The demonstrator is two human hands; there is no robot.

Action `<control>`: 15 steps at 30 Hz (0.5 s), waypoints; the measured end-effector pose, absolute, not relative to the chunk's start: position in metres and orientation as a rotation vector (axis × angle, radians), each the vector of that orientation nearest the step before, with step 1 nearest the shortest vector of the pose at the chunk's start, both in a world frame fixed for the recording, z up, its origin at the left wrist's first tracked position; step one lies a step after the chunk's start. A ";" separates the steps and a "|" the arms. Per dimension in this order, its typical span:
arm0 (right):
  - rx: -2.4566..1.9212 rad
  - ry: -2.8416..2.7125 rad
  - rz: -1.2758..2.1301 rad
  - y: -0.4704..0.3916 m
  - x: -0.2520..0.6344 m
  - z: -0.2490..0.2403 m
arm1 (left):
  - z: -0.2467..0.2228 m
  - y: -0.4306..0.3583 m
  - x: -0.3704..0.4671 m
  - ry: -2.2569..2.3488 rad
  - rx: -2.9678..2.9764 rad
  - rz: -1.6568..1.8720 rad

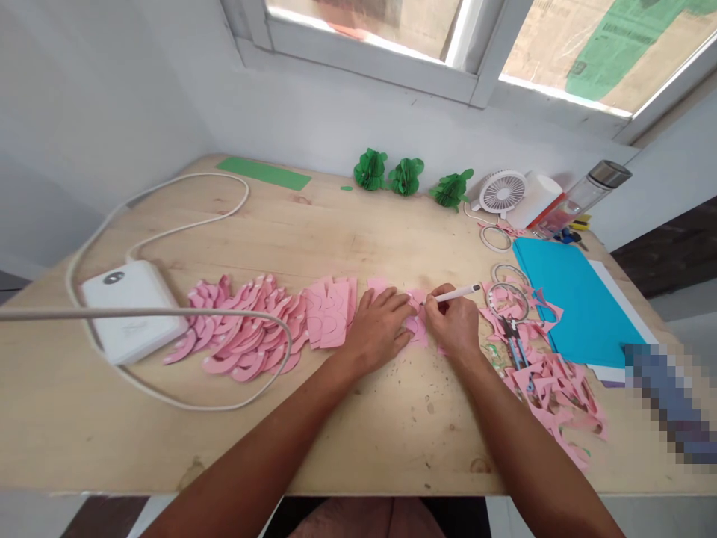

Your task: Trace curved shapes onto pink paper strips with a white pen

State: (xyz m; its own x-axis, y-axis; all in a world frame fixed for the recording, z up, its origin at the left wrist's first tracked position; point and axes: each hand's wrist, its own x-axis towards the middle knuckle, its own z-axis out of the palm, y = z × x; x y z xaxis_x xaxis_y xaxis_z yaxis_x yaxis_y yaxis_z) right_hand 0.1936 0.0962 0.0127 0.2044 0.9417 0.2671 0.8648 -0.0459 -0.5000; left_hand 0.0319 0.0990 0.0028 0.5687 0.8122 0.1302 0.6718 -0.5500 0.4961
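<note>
Pink paper [417, 329] pressed, white pen [460, 293] held.
Curved pink cutouts [246, 340] and layered cards [328, 317] are laid left of the left grip [381, 325], spread flat, nothing grasped; the paper is steadied beneath it; the pen is pinched in the right grip [452, 323], with pink scraps [560, 388] strewn to its right.

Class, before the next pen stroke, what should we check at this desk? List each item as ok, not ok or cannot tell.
1. Right hand grips the white pen: ok.
2. Left hand rests on the pink paper: ok.
3. Pen tip touching the paper: cannot tell, too small.
4. White cable apart from both hands: ok.
5. Pink scraps tidied away: not ok, strewn beside the right forearm.
</note>
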 end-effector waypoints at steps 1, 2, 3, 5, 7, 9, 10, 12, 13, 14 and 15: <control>-1.927 -1.673 0.175 0.096 0.194 0.013 | 0.003 0.099 0.032 1.199 2.411 0.490; -1.932 -1.673 0.172 0.096 0.193 0.013 | 0.003 0.099 0.032 1.195 2.413 0.489; -1.936 -1.676 0.167 0.096 0.193 0.013 | 0.003 0.099 0.032 1.193 2.415 0.487; -1.940 -1.688 0.158 0.096 0.193 0.014 | 0.004 0.100 0.032 1.189 2.421 0.481; -1.943 -1.697 0.156 0.095 0.193 0.014 | 0.004 0.100 0.032 1.188 2.424 0.475; -1.949 -1.696 0.159 0.095 0.193 0.015 | 0.004 0.099 0.032 1.190 2.425 0.475; -1.952 -1.694 0.160 0.095 0.193 0.015 | 0.004 0.099 0.032 1.191 2.426 0.476; -1.949 -1.692 0.162 0.095 0.193 0.015 | 0.004 0.099 0.032 1.190 2.427 0.476; -1.946 -1.692 0.163 0.095 0.193 0.015 | 0.004 0.099 0.032 1.188 2.430 0.478; -1.946 -1.692 0.163 0.095 0.193 0.015 | 0.004 0.099 0.032 1.189 2.428 0.479; -1.949 -1.695 0.165 0.095 0.193 0.015 | 0.004 0.099 0.032 1.190 2.425 0.483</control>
State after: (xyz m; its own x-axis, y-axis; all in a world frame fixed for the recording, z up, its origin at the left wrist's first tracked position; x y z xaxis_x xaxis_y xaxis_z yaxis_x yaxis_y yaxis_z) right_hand 0.1931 0.0954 0.0154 0.1988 0.9461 0.2557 0.8791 -0.0569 -0.4732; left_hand 0.0316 0.0993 0.0039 0.5791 0.8046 0.1314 0.6684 -0.5609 0.4885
